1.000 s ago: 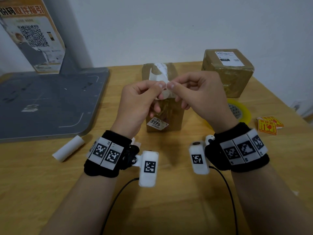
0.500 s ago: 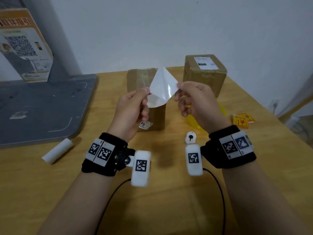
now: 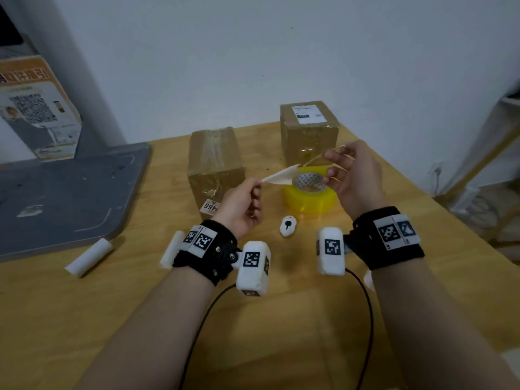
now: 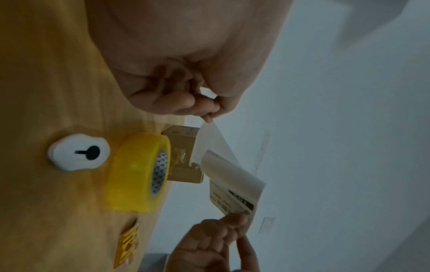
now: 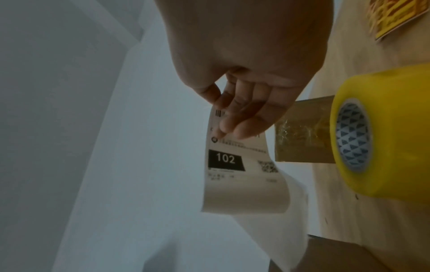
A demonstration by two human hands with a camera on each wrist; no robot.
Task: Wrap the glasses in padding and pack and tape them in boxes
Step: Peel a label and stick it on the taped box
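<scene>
My left hand [image 3: 253,190] pinches one corner of a white backing sheet [image 3: 281,175] between thumb and forefinger. My right hand [image 3: 337,161] pinches a shipping label [image 5: 237,162] printed "102", half peeled off that sheet. Both hang above the yellow tape roll [image 3: 309,198]. In the left wrist view the backing sheet [image 4: 216,152] runs from my left fingers [image 4: 209,110] down to the label [image 4: 237,200]. A taped brown box [image 3: 215,161] stands at table centre. A second taped box [image 3: 308,130] with a label on top stands behind the tape roll.
A small white device [image 3: 288,226] lies between my wrists. A white foam roll [image 3: 88,257] lies at the left by a grey board [image 3: 56,192]. Yellow stickers [image 4: 126,244] lie right of the tape. A printed carton [image 3: 36,108] stands at the far left, and the table edge runs close on the right.
Both hands moved right, from in front of the centre box to above the tape roll, and drew apart. The label has come partly away from its backing sheet.
</scene>
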